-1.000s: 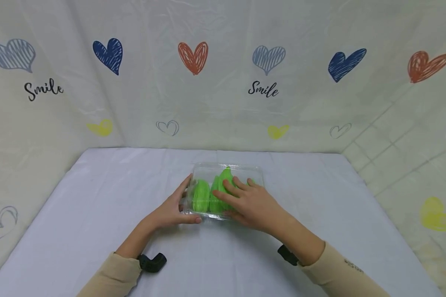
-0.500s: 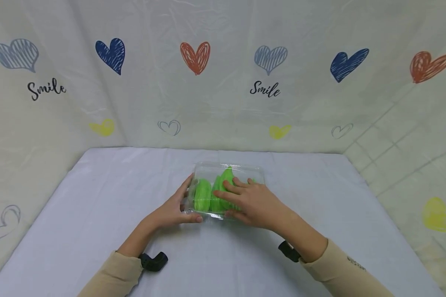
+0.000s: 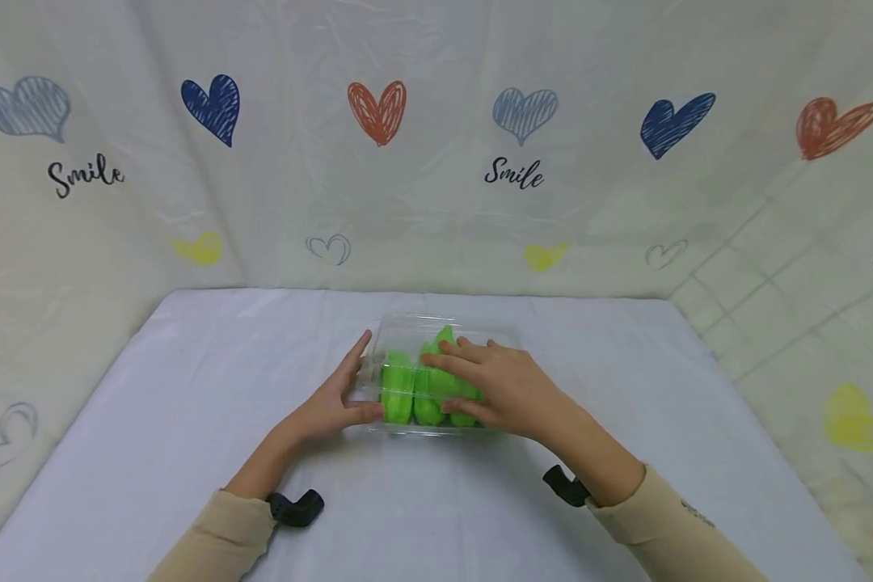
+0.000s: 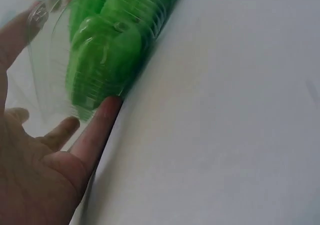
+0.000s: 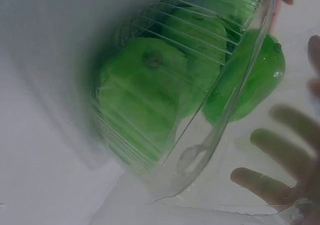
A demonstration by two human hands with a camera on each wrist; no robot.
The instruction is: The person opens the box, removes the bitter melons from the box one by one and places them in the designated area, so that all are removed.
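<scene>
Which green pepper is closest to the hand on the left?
The leftmost green pepper in the clear box; the left hand presses beside it, the others lie further right.

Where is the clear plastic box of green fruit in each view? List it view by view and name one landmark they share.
Head: the clear plastic box sits mid-table, between the left hand and the right hand.
Left wrist: the box fills the upper left, with the thumb against its lower end.
Right wrist: the box fills the centre and right.
Shared landmark: the green fruit inside.
</scene>
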